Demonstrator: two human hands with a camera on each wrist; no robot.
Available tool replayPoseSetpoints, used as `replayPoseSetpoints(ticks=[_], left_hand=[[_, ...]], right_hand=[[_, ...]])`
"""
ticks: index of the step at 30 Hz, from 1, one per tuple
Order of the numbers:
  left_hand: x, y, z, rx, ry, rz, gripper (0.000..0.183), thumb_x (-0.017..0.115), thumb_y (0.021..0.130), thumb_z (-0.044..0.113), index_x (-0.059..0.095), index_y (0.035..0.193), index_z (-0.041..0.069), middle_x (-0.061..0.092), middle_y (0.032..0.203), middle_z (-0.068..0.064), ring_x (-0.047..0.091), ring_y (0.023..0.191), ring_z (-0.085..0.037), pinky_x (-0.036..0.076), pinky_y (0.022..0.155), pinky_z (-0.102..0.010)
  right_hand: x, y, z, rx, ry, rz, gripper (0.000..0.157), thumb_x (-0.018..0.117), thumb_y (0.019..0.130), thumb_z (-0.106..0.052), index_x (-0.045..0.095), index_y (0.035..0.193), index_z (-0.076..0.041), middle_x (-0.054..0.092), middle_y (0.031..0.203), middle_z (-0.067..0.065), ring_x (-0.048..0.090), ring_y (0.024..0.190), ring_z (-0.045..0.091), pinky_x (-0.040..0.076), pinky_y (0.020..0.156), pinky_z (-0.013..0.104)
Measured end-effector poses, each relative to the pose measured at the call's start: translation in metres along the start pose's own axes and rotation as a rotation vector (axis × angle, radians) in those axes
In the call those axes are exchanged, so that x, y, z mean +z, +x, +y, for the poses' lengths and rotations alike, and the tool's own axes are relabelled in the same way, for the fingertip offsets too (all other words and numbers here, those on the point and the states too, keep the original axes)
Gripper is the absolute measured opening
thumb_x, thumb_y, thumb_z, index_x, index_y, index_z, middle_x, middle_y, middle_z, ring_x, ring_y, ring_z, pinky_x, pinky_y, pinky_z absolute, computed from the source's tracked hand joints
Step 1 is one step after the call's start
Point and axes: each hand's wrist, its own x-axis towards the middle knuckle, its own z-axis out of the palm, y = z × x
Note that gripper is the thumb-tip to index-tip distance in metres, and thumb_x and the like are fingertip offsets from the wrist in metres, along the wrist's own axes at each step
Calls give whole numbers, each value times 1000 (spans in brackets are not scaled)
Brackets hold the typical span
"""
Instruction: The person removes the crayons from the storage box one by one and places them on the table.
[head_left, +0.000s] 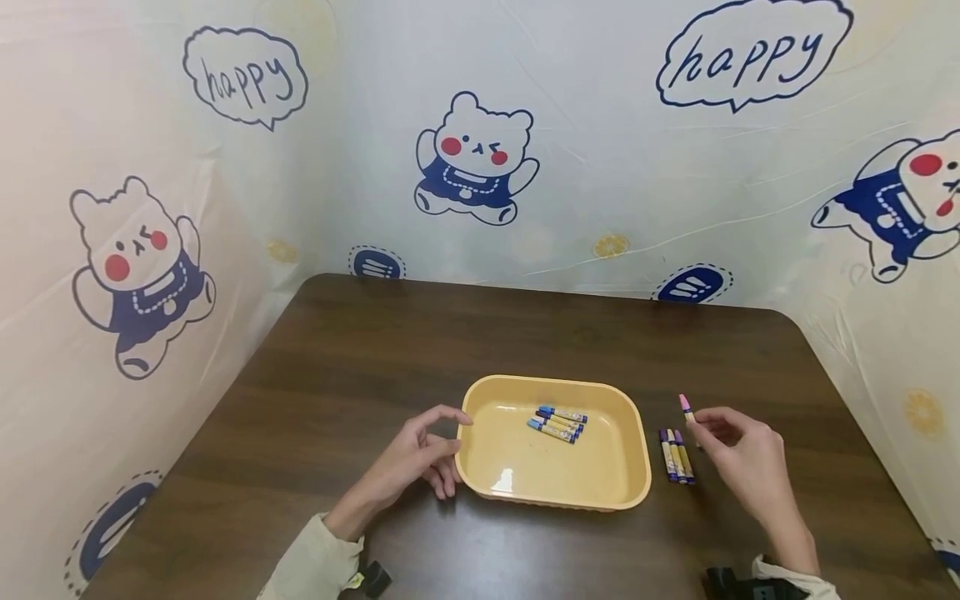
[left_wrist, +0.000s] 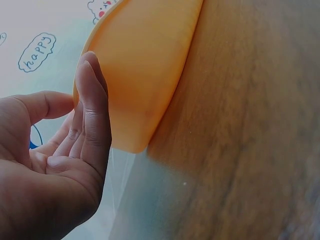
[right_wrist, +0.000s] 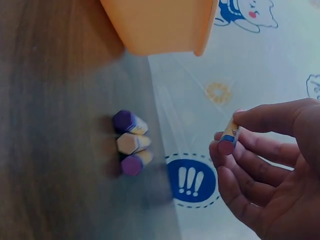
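Note:
My left hand holds the left rim of a yellow plastic tray between thumb and fingers. In the left wrist view, other fingers lie along the tray's outer wall. Several crayons with paper wrappers lie together inside the tray, mostly blue-tipped. To the right of the tray, my right hand pinches a pink crayon between thumb and fingertips, raised with its tip up. Just below it, three crayons lie side by side on the table; the right wrist view shows their purple and pale ends.
The dark wooden table has rounded far corners. A pale curtain printed with cartoon bears surrounds it at the back and sides. Black wrist devices sit at both sleeves.

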Motion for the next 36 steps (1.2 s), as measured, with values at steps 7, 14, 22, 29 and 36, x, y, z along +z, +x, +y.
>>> replayPoseSetpoints(ticks=[7,14,22,29,36], left_hand=[[-1,0,0,-16,10,10,38,55,101,7,46,137,1,69,73,-22,66,53,-22,59,49,-40],[-1,0,0,-14,8,8,37,55,101,7,46,137,1,69,74,-22,66,53,-23,59,49,-41],[-1,0,-1,-17,16,9,37,55,101,7,46,136,1,70,74,-22,66,53,-23,59,49,-41],[-1,0,-1,-13,10,6,37,55,101,7,45,137,1,69,73,-22,66,53,-22,59,49,-41],[-2,1,-1,-12,11,5,37,54,101,7,45,136,1,69,73,-23,66,53,-23,59,49,-42]], right_hand=[[1,0,13,75,-42,-84,17,78,88,-22,75,93,-6,72,80,4,59,66,2,47,53,20],[0,-1,21,139,-79,-169,21,77,88,-22,74,92,-2,70,75,2,57,61,9,45,50,24],[0,-1,27,182,-102,-278,22,74,90,-24,74,91,-2,69,74,1,57,63,13,46,50,27],[3,0,29,195,-136,-338,20,73,89,-22,73,87,-3,68,75,3,55,63,15,45,52,30],[5,1,30,203,-147,-354,20,73,89,-21,72,87,-2,68,75,4,55,63,15,45,53,31]])
